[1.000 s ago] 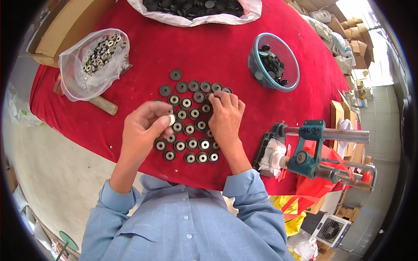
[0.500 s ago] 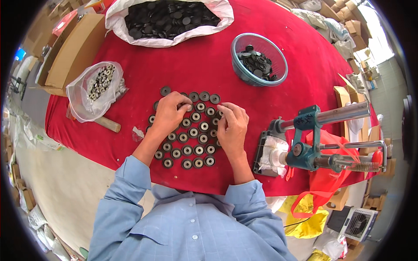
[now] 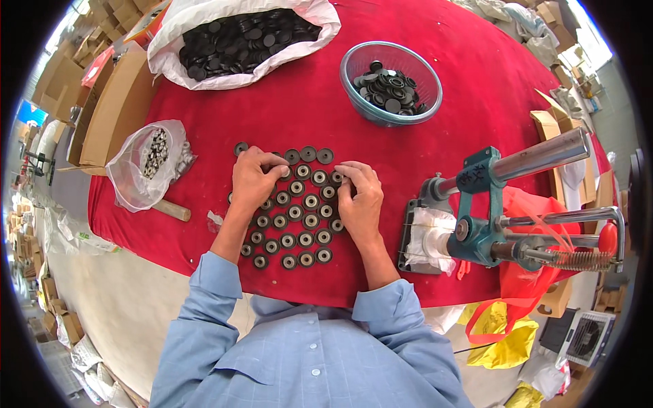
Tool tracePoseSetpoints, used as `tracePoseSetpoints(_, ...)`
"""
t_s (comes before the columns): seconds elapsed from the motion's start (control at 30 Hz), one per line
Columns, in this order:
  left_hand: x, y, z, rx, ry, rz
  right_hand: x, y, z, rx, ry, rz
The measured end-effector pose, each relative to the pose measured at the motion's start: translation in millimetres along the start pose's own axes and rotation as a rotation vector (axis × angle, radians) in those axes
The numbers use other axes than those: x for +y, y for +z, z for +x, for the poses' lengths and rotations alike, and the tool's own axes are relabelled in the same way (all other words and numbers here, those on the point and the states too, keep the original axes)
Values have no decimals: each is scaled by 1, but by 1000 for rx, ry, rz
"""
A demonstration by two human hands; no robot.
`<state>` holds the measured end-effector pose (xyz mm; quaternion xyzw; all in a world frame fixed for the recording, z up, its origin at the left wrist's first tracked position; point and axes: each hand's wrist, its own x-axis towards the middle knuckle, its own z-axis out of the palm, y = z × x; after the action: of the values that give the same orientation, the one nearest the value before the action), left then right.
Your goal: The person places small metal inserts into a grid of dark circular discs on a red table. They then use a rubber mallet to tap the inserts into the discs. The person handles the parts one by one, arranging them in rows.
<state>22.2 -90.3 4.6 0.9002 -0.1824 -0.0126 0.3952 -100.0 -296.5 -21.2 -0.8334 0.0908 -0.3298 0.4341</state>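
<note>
Several black round discs [image 3: 311, 202] lie in loose rows on the red cloth, most with a metal ring in the middle. A far row of plain black discs [image 3: 308, 154] shows no rings. My left hand [image 3: 255, 180] is over the far left of the group, thumb and fingertips pinched together at a disc; what they hold is hidden. At the far right of the group, my right hand [image 3: 361, 202] has thumb and forefinger closed around a ringed disc [image 3: 338, 177]. Its other fingers are curled, and its palm covers part of the cloth beside the rows.
A teal hand press [image 3: 477, 204] stands at right. Behind are a clear bowl of black discs [image 3: 391, 115] and a white sack [image 3: 235, 80] full of them. At left lie a plastic bag of metal rings [image 3: 129, 173], a wooden handle [image 3: 173, 210] and a cardboard box [image 3: 115, 102].
The whole view has shifted slightly, so the sack and bowl appear further left and the press further right. Both hands stay at nearly the same places over the discs.
</note>
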Motion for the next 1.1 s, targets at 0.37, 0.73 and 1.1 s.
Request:
tracePoseSetpoints(0.37,-5,3,2,4,-22,38,-6,-7,5,36,62,107)
tracePoseSetpoints(0.73,-62,-168,5,540,56,329,2,-11,6,38,42,124)
tracePoseSetpoints(1.1,-196,-236,67,58,-305,432,1,-16,9,6,98,129)
